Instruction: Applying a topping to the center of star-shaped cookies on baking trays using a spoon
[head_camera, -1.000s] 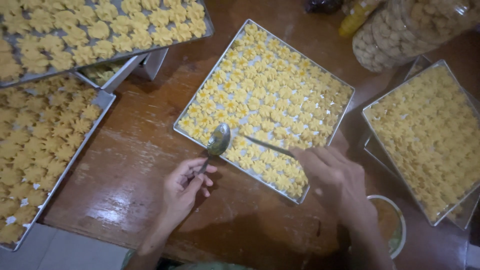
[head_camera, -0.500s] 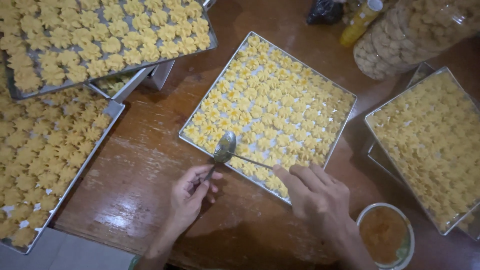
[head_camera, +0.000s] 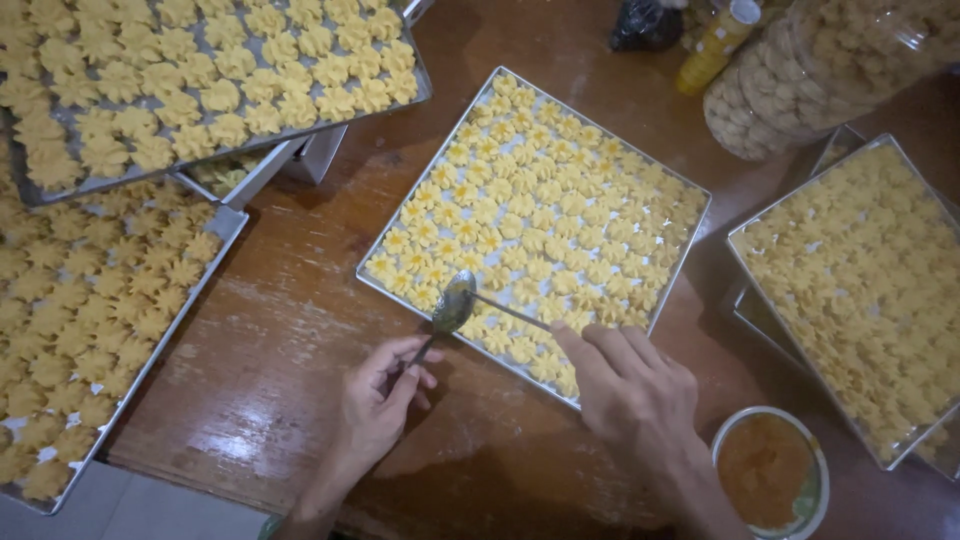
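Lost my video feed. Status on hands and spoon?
Left hand pinches spoon handle. Right hand holds thin stick to spoon bowl. Both over cookie tray edge. Nothing blocking.

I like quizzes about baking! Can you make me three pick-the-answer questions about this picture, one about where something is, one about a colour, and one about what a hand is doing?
1. Where is the spoon's bowl?
A. Over the near edge of the middle tray
B. Inside the jar
C. On the floor

2. What colour is the filling in the small bowl?
A. Green
B. Orange-brown
C. White

3. What is the left hand doing?
A. Resting flat and empty
B. Lifting a tray
C. Holding the spoon's handle

Answers: 1 A, it hangs over the cookies at that edge. 2 B, the bowl by the right hand looks orange-brown. 3 C, its fingers close on the handle.
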